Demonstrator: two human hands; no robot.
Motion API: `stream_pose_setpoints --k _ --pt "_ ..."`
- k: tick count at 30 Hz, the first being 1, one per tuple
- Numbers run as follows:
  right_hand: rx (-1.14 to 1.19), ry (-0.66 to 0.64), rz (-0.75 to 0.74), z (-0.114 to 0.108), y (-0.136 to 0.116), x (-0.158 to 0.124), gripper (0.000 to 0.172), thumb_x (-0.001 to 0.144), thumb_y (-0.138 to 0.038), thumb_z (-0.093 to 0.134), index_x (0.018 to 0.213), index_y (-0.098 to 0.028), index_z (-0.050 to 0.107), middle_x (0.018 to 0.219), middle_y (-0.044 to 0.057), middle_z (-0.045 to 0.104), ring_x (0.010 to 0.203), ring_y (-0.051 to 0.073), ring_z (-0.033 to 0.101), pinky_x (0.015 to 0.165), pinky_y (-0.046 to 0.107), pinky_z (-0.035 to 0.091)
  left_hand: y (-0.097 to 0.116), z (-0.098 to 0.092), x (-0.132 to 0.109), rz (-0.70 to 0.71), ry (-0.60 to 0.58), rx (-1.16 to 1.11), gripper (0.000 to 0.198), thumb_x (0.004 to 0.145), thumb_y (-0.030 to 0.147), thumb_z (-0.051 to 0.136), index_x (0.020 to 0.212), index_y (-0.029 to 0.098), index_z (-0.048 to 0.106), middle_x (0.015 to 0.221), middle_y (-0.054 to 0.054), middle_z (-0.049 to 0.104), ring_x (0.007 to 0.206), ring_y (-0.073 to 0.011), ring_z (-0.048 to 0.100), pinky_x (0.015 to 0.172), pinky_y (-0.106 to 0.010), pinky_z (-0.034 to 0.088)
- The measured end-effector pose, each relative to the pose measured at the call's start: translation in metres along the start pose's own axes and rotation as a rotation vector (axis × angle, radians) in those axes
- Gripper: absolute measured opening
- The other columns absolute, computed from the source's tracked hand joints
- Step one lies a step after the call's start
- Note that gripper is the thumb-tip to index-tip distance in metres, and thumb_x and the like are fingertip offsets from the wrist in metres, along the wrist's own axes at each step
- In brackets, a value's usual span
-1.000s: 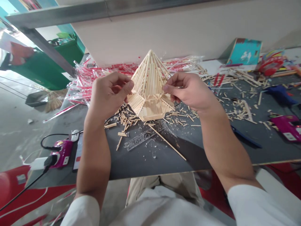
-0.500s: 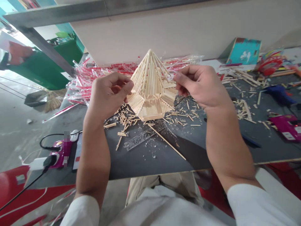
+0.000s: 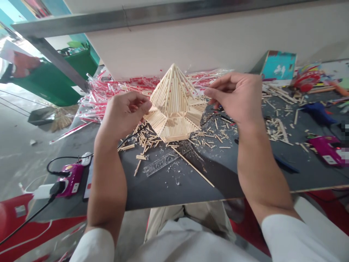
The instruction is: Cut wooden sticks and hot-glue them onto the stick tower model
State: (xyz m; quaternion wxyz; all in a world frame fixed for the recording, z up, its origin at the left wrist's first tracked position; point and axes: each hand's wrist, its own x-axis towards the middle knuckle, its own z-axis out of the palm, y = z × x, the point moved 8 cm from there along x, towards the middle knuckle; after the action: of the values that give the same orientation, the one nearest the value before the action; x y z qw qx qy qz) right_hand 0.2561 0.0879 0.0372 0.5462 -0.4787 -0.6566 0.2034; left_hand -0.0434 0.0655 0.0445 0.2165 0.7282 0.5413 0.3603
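Note:
A cone-shaped model made of thin wooden sticks (image 3: 174, 94), with a flared skirt of sticks below, stands upright in the middle of the dark table. My left hand (image 3: 125, 112) is at its left edge, thumb and fingertips closed together; whatever they pinch is too small to tell. To the right of the model, my right hand (image 3: 236, 96) hovers a little apart from it with thumb and forefinger pinched; anything between them is hidden. In front of the model lie a clear ruler (image 3: 160, 163) and a long thin stick (image 3: 195, 167).
Short stick offcuts (image 3: 144, 140) are scattered around the model. Red-and-clear plastic wrappers (image 3: 98, 96) pile up behind. Purple power strips (image 3: 71, 178) sit at both sides, near a blue tool (image 3: 319, 112) at the right. A metal bar (image 3: 163, 16) crosses above.
My right hand has moved slightly away from the model's side, its fingers more closed. My left hand has shifted a little left. The view has tilted slightly.

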Motion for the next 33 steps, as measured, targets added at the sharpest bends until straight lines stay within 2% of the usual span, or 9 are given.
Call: stream_pose_setpoints --k 3,7,15,20,24,26,28,30,33 --pt "0.041 -0.043 0.058 0.004 0.002 0.0 0.017 0.086 -0.037 0.076 0.087 -0.021 0.07 0.07 0.001 0.071 0.054 0.015 0.066 0.049 0.028 0.056 -0.006 0.0 0.0 -0.027 -0.056 0.179 0.029 0.093 0.047 0.063 0.097 0.02 0.072 0.072 -0.003 0.07 0.064 -0.0146 0.062 0.06 -0.03 0.047" --pt "-0.004 -0.067 0.01 0.003 -0.001 0.0 0.007 0.086 -0.028 0.073 0.088 -0.021 0.07 0.08 0.002 0.074 0.069 0.016 0.071 0.066 0.032 0.061 -0.008 0.005 -0.003 -0.031 -0.211 0.376 0.037 0.095 0.054 0.055 0.084 0.021 0.069 0.066 -0.002 0.066 0.06 -0.0143 0.056 0.058 -0.031 0.039" --pt "-0.233 -0.082 -0.049 -0.002 -0.024 -0.005 0.023 0.073 -0.028 0.085 0.07 -0.02 0.063 0.067 0.0 0.068 0.061 0.016 0.063 0.057 0.03 0.048 -0.045 0.043 -0.02 -0.178 -0.806 0.557 0.054 0.095 0.061 0.041 0.07 0.02 0.064 0.073 -0.006 0.071 0.067 -0.0201 0.064 0.064 -0.033 0.042" --pt "-0.365 -0.584 -0.139 0.023 -0.087 -0.055 0.012 0.084 -0.031 0.078 0.094 -0.025 0.075 0.077 -0.001 0.076 0.066 0.017 0.069 0.063 0.029 0.051 -0.033 0.052 -0.021 -0.085 -0.845 0.46 0.041 0.095 0.053 0.045 0.084 0.021 0.068 0.084 -0.005 0.074 0.078 -0.0207 0.066 0.068 -0.031 0.043" --pt "-0.583 -1.135 -0.183 0.079 -0.089 -0.13 0.033 0.09 -0.042 0.072 0.116 -0.022 0.074 0.1 0.01 0.079 0.083 0.027 0.076 0.07 0.035 0.056 -0.029 0.052 -0.021 -0.057 -0.841 0.486 0.041 0.095 0.052 0.044 0.09 0.02 0.07 0.087 -0.006 0.074 0.08 -0.0215 0.066 0.069 -0.031 0.043" --pt "-0.809 -1.146 -0.158 0.103 -0.078 -0.147 0.046 0.092 -0.037 0.068 0.13 -0.012 0.067 0.115 0.025 0.074 0.082 0.034 0.077 0.068 0.04 0.058 -0.03 0.052 -0.022 -0.058 -0.836 0.476 0.041 0.094 0.051 0.045 0.095 0.02 0.071 0.092 -0.005 0.075 0.083 -0.0219 0.067 0.071 -0.031 0.043" --pt "-0.966 -1.144 -0.1 0.124 -0.067 -0.157 0.074 0.095 -0.037 0.063 0.157 -0.003 0.039 0.137 0.043 0.054 0.095 0.043 0.076 0.068 0.045 0.06 -0.032 0.051 -0.022 -0.072 -0.83 0.47 0.04 0.094 0.051 0.046 0.099 0.021 0.072 0.096 -0.005 0.075 0.086 -0.0224 0.067 0.073 -0.031 0.044" --pt "-0.985 -1.125 -0.056 0.14 -0.063 -0.159 0.084 0.096 -0.038 0.061 0.165 -0.008 0.023 0.149 0.047 0.037 0.095 0.043 0.076 0.066 0.046 0.06 -0.033 0.05 -0.021 -0.087 -0.811 0.476 0.04 0.093 0.051 0.047 0.102 0.023 0.074 0.099 -0.005 0.076 0.089 -0.0232 0.068 0.075 -0.032 0.045" --pt "-0.95 -1.012 -0.054 0.147 -0.063 -0.151 0.077 0.098 -0.035 0.056 0.165 -0.01 0.025 0.154 0.043 0.034 0.091 0.038 0.077 0.066 0.045 0.062 -0.034 0.048 -0.02 -0.095 -0.793 0.479 0.039 0.093 0.05 0.048 0.106 0.024 0.075 0.104 -0.004 0.077 0.094 -0.024 0.069 0.079 -0.032 0.046"
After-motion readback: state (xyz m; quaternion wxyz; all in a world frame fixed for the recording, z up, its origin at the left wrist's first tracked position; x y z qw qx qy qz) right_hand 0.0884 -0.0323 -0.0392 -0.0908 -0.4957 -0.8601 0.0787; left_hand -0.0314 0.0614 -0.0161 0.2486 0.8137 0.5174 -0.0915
